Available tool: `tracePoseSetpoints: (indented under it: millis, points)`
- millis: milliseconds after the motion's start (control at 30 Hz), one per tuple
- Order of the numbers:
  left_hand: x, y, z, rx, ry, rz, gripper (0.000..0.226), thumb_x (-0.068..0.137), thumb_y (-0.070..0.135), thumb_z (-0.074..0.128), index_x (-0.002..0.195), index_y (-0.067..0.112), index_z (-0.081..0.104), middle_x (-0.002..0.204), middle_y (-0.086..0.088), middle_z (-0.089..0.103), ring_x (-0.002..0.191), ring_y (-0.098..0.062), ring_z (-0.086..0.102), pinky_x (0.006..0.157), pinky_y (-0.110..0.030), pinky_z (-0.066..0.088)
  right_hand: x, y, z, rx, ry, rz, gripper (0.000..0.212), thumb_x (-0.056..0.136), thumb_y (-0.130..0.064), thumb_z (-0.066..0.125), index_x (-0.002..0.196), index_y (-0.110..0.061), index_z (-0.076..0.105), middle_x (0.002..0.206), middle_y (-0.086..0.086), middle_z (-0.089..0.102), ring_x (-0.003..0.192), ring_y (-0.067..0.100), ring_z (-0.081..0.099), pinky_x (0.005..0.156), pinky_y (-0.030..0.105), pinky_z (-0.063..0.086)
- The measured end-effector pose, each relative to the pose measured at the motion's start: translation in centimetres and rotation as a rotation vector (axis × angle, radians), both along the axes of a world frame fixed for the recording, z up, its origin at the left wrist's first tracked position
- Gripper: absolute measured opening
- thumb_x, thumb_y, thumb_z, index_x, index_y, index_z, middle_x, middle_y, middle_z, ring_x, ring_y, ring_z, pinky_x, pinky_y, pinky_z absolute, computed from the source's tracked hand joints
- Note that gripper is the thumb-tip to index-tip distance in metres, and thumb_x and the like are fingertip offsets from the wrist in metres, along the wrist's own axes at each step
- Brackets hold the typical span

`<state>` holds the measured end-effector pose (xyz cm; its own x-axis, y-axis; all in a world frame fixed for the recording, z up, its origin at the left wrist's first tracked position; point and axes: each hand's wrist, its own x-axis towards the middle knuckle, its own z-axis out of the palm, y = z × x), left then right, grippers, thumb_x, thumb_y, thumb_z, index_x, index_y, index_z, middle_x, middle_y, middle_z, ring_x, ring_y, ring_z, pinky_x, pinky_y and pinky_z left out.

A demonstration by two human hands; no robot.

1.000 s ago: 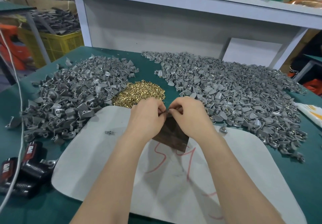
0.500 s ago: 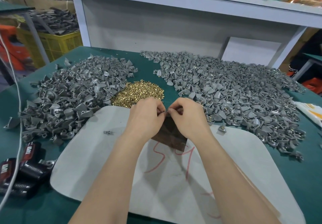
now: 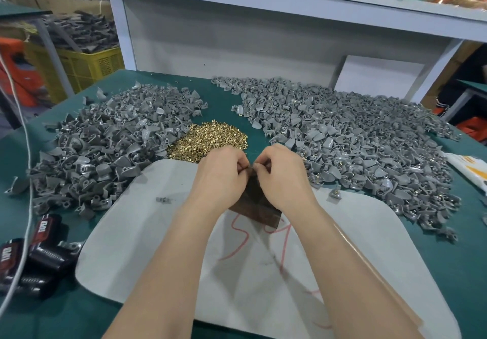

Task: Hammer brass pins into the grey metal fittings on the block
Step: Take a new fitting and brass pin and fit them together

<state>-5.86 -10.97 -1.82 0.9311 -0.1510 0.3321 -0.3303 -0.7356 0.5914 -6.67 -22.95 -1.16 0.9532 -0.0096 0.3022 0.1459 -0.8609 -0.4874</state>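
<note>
Dark-brown wooden block (image 3: 254, 208), one, lies on a white mat (image 3: 147, 233) on the green worktop (image 3: 232, 106) | left hand (image 3: 221, 178) and right hand (image 3: 283, 179) pinch a small piece at its far edge, piece hidden by the curled fingertips | one brass pins heap (image 3: 208, 141) just beyond, between two grey fittings heaps (image 3: 105, 138) (image 3: 342, 133) | red scrawl on the mat, unreadable

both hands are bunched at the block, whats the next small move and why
Probably finish seating the small part: the left hand and right hand both pinch it at the far edge of the dark block, too hidden to identify, and neither holds a hammer. Only then free a hand to strike.
</note>
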Motion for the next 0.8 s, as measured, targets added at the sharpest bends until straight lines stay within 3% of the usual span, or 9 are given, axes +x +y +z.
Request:
tracePoseSetpoints:
  millis: [233,367,600,800]
  points:
    - [0.2,-0.1,-0.1,0.031,-0.015,0.016,0.010,0.088,0.019,0.064,0.086,0.013,0.071,0.075,0.003,0.051,0.084,-0.029,0.057,0.072,-0.035,0.046,-0.2,0.5,0.6,-0.106,0.013,-0.008,0.007,0.090,-0.011,0.054,0.089,-0.009,0.061,0.102,0.006,0.054,0.096,0.023,0.053,0.077,0.030,0.036]
    - [0.2,-0.1,0.0,0.040,-0.012,0.017,0.013,0.088,0.022,0.063,0.084,0.011,0.071,0.079,-0.002,0.057,0.083,-0.030,0.057,0.071,-0.036,0.047,-0.2,0.7,0.8,-0.178,0.011,-0.015,0.008,0.091,-0.009,0.052,0.091,-0.009,0.060,0.105,0.006,0.052,0.098,0.024,0.052,0.076,0.030,0.037]
    - [0.1,-0.1,-0.1,0.039,-0.020,0.023,0.013,0.088,0.020,0.062,0.088,0.012,0.072,0.091,-0.007,0.066,0.089,-0.030,0.058,0.074,-0.037,0.047,-0.1,0.8,1.2,-0.232,0.040,-0.005,0.011,0.091,-0.008,0.051,0.096,-0.009,0.061,0.108,0.007,0.053,0.102,0.025,0.052,0.082,0.032,0.040]
    - [0.2,-0.1,-0.1,0.035,-0.022,0.015,0.011,0.088,0.019,0.063,0.087,0.012,0.071,0.086,-0.003,0.060,0.086,-0.029,0.057,0.073,-0.035,0.047,0.2,0.5,1.7,-0.198,0.113,0.018,0.010,0.092,-0.012,0.052,0.096,-0.009,0.061,0.109,0.008,0.055,0.105,0.026,0.051,0.087,0.034,0.041]
